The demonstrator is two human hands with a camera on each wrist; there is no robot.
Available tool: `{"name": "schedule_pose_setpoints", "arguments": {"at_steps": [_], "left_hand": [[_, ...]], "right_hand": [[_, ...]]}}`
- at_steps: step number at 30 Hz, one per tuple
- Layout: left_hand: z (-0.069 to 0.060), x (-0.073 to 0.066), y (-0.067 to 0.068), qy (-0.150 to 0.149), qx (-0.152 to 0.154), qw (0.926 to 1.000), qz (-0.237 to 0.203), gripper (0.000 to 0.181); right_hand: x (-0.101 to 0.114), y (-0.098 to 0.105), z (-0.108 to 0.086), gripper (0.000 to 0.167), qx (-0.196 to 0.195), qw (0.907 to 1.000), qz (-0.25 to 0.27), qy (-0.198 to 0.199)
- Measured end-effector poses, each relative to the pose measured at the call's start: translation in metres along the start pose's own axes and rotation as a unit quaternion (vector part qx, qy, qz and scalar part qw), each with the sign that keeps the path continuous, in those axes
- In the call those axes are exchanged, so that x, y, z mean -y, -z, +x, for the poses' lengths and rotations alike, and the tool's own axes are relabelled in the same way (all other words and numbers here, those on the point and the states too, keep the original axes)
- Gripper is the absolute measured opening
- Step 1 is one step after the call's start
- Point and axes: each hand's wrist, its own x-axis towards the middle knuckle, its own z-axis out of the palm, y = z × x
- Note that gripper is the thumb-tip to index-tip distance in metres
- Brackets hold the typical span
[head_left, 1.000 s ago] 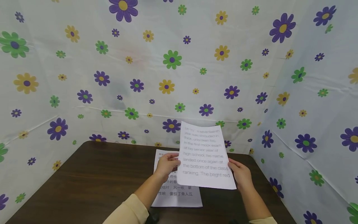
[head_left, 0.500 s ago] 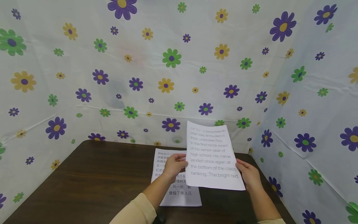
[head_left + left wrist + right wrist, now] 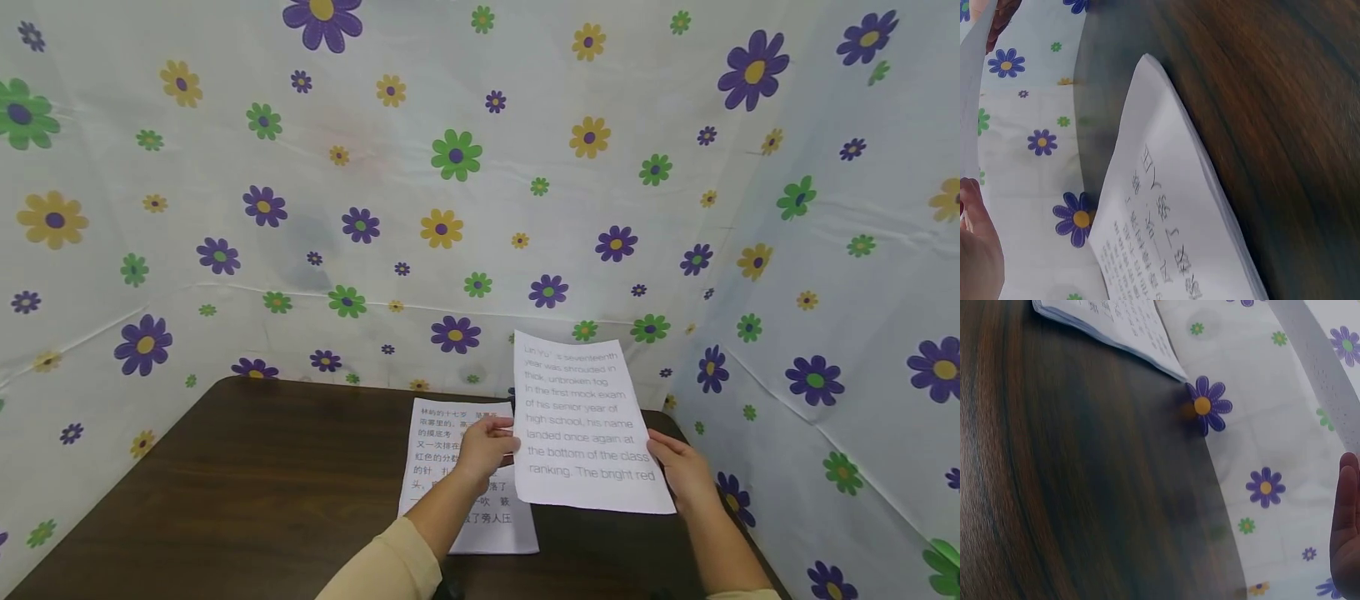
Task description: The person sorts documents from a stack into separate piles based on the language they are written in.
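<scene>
Currently holding a white printed sheet [image 3: 588,421] up over the right part of a dark wooden table [image 3: 247,492], tilting its text toward the near side. Pinching the sheet's left edge with the left hand [image 3: 482,454], partway down. Pinching its right edge with the right hand [image 3: 684,475], at about the same height or slightly lower. Hiding some fingers behind the paper on both sides, so not telling their exact placing there. Showing large English print, running from "seventeenth" in the top line to "The bright red" in the bottom one.

Seeing a stack of printed pages [image 3: 435,450] lying on the table, just left of the raised sheet. Bearing Chinese characters, partly covered from the head view by the left hand and the sheet's left side. Making out several layers along the stack's edge in the left wrist view. Keeping sheet and stack apart there.

Noting a pale left sleeve [image 3: 386,562] reaching in from the near side, pushed up the forearm. Noting also flowered fabric [image 3: 337,275] hanging behind the table's far edge and along both sides, carrying purple, green and yellow blooms.
</scene>
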Motion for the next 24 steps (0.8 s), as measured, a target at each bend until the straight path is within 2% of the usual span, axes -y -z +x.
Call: {"name": "schedule_pose_setpoints", "arguments": {"at_steps": [11,17,24], "left_hand": [[-0.003,0.005,-0.020,0.009,0.008,0.9999,0.004,0.035],[-0.006,0.009,-0.027,0.009,0.008,0.9998,0.013,0.035],[-0.008,0.012,-0.036,0.020,0.006,0.9998,0.004,0.034]], "right_hand": [[-0.010,0.016,0.004,0.054,-0.027,0.9989,-0.037,-0.007],[-0.014,0.020,0.003,0.053,-0.029,0.9986,-0.043,-0.013],[-0.021,0.026,0.005,0.054,-0.031,0.9979,-0.055,-0.018]]}}
